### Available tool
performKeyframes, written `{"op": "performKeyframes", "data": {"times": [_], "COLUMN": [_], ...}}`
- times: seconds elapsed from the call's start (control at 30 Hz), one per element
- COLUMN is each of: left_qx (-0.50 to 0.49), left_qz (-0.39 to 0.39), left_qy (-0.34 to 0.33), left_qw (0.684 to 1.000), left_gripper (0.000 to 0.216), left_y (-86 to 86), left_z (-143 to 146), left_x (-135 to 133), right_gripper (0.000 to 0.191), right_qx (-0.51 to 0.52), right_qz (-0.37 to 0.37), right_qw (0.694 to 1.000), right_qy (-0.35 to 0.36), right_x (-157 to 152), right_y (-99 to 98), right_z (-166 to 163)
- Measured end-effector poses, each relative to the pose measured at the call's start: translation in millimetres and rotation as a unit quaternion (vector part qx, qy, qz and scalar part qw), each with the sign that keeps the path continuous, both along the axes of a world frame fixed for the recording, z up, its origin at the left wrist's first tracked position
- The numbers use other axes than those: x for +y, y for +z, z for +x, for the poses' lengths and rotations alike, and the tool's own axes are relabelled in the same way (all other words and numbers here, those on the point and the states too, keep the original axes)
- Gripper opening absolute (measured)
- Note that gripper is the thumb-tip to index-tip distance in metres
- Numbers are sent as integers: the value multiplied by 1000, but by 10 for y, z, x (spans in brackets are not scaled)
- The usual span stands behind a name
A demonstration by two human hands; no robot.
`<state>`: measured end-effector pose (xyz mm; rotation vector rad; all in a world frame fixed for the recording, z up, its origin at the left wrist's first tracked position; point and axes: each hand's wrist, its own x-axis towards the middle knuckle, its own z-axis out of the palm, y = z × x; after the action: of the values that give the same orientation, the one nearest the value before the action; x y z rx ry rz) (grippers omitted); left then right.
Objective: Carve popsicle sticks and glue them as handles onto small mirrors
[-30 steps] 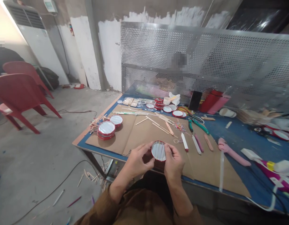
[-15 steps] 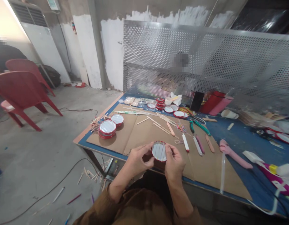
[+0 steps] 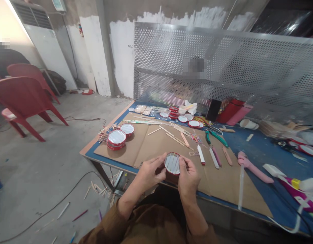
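Both hands hold a small round red tin (image 3: 172,163) with a shiny inside and thin bands stretched across its mouth. My left hand (image 3: 149,173) grips its left rim, fingers curled. My right hand (image 3: 189,177) grips its right rim, thumb against the edge. The tin is tilted toward me above the brown cardboard sheet (image 3: 156,142) near the table's front edge.
Stacked red tins (image 3: 116,139) sit at the left of the cardboard. Wooden sticks (image 3: 171,133), pens (image 3: 201,154), green-handled pliers (image 3: 215,136), more tins (image 3: 183,118) and a pink glue gun (image 3: 250,165) lie further out. A perforated metal screen (image 3: 222,67) backs the table. Red chairs (image 3: 21,101) stand left.
The view shifted slightly. My left thumb and fingers have moved a little along the tin's left rim; the tin stays in both hands.
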<state>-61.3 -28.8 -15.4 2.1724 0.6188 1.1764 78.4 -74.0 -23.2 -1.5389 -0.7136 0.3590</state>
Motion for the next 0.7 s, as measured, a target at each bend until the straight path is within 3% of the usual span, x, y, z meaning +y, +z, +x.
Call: {"op": "performKeyframes", "data": {"times": [0.13, 0.37, 0.7], "left_qx": [5, 13, 16], "left_qz": [-18, -6, -14], "left_qy": [10, 89, 102], "left_qw": [1000, 996, 995], "left_gripper": [48, 37, 36], "left_y": [33, -9, -48], "left_z": [-6, 48, 68], "left_x": [-24, -22, -21], "right_gripper": [43, 43, 43], "right_qx": [1, -32, -39], "right_qz": [-8, -20, -19], "right_qw": [1000, 999, 999], "right_qy": [2, 13, 17], "right_x": [-11, -31, -28], "right_y": [16, 24, -3], "right_z": [-18, -39, -28]}}
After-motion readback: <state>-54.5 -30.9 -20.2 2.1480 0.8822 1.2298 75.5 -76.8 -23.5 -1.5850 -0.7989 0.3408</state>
